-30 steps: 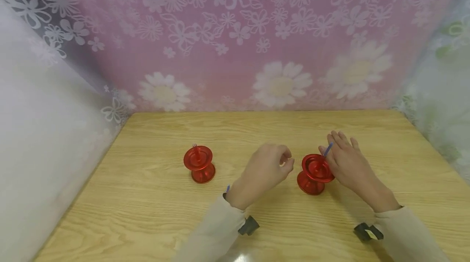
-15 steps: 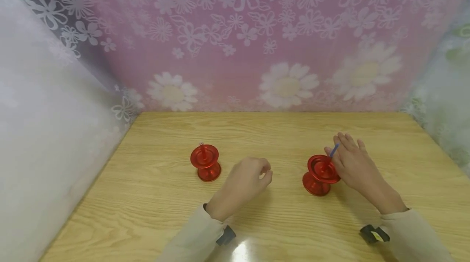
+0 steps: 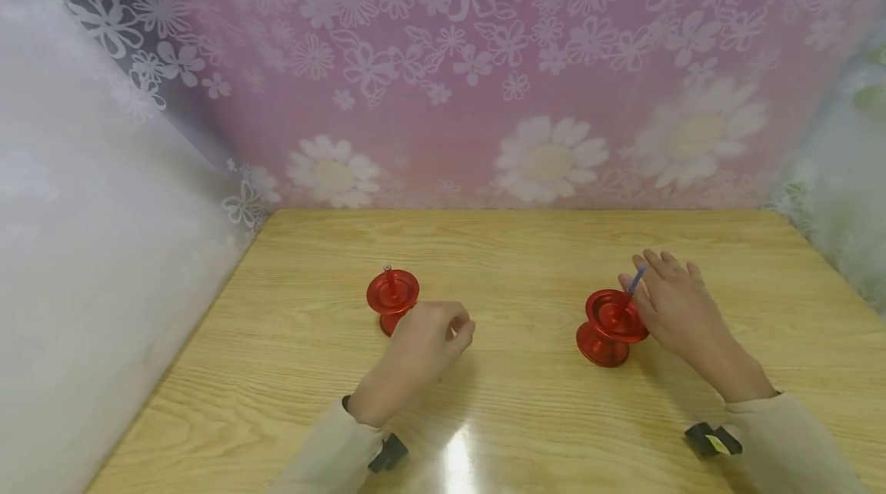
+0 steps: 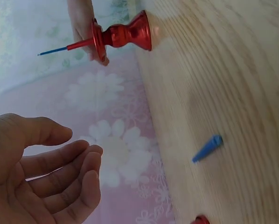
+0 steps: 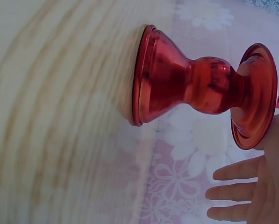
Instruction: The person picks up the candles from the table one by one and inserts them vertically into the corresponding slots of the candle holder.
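Note:
Two red metallic candle holders stand on the table. The right one bears a thin blue candle upright on its stem. My right hand lies along its dish with fingers straight, seemingly touching the rim. In the head view my left hand partly covers the left candle holder, whose stem carries no candle. Loosely curled, with a gap between thumb and fingertips, my left hand holds nothing. The left wrist view shows another blue candle lying on the table; the left hand hides it in the head view.
The wooden table runs back to a pink flowered backdrop. A pale wall flanks it on the left. Black wrist straps are on both sleeves.
My left hand has moved left and slightly down, from near the right candle holder to in front of the left one. My right hand stays beside its candle holder. The head view has shifted slightly.

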Demonstrator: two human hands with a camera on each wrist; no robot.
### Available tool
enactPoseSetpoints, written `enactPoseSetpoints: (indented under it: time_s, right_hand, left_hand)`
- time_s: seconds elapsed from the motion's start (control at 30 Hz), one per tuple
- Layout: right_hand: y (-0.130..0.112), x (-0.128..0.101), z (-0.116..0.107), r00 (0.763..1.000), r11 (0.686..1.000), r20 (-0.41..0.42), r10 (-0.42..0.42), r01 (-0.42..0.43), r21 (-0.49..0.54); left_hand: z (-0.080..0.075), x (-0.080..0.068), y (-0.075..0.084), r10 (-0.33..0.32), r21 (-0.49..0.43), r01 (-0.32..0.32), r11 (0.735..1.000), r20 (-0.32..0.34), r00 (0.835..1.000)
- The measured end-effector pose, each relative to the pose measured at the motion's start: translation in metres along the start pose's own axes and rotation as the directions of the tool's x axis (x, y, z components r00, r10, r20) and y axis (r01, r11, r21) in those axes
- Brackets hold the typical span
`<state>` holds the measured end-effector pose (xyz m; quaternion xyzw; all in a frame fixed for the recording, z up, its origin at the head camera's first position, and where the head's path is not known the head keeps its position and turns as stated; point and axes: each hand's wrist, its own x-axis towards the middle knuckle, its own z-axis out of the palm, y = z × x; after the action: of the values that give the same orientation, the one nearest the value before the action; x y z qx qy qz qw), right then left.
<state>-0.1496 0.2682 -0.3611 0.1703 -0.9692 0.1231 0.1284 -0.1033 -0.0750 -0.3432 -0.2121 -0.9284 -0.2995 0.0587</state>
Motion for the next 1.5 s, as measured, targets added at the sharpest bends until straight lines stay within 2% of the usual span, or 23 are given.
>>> enactPoseSetpoints:
  time_s: [0.17,0.27,0.4,0.5,0.63,0.73,0.87,1.1,1.27,1.37,1.5]
  right_hand:
    - [0.001,-0.002,0.0,0.994,0.999,-0.108,-0.029,0.025,-0.04]
    - [0.003,-0.006,0.0,0.99,0.998,-0.136,-0.038,0.031,-0.051]
    - [0.006,-0.011,-0.003,0.986,0.999,-0.161,-0.042,0.036,-0.04]
    - [0.007,-0.015,-0.009,0.986,0.999,-0.163,-0.034,0.03,-0.022]
    - [0.004,-0.021,-0.017,0.994,0.999,-0.096,0.048,-0.049,-0.008]
    - [0.001,-0.024,-0.022,0.992,0.993,-0.037,0.118,-0.119,-0.019]
    - [-0.001,-0.029,-0.026,0.984,0.983,0.004,0.177,-0.177,-0.039]
    - [-0.006,-0.037,-0.028,0.973,0.973,0.031,0.227,-0.225,-0.055]
    - [-0.011,-0.045,-0.029,0.971,0.971,0.046,0.234,-0.231,-0.067]
    - [-0.015,-0.05,-0.03,0.972,0.971,0.047,0.23,-0.226,-0.081]
    - [-0.022,-0.057,-0.031,0.965,0.966,0.091,0.246,-0.237,-0.101]
  left_hand:
    - [-0.011,-0.009,-0.01,0.001,0.039,0.001,0.999,-0.061,0.998]
    - [-0.019,-0.015,-0.017,0.023,0.092,-0.01,0.996,-0.142,0.99]
    - [-0.032,-0.02,-0.028,0.05,0.124,-0.017,0.992,-0.268,0.962]
    - [-0.04,-0.022,-0.035,0.053,0.111,-0.016,0.994,-0.339,0.939]
    - [-0.047,-0.023,-0.042,0.052,0.094,-0.016,0.995,-0.399,0.915]
    - [-0.049,-0.023,-0.045,0.063,0.103,-0.021,0.994,-0.418,0.906]
    - [-0.049,-0.023,-0.047,0.079,0.119,-0.032,0.992,-0.418,0.905]
    - [-0.05,-0.022,-0.05,0.073,0.125,-0.021,0.992,-0.432,0.899]
    - [-0.052,-0.018,-0.059,0.038,0.148,0.028,0.989,-0.427,0.904]
    - [-0.052,-0.015,-0.067,-0.009,0.165,0.084,0.983,-0.409,0.913]
    - [-0.052,-0.011,-0.079,-0.062,0.166,0.135,0.977,-0.386,0.921]
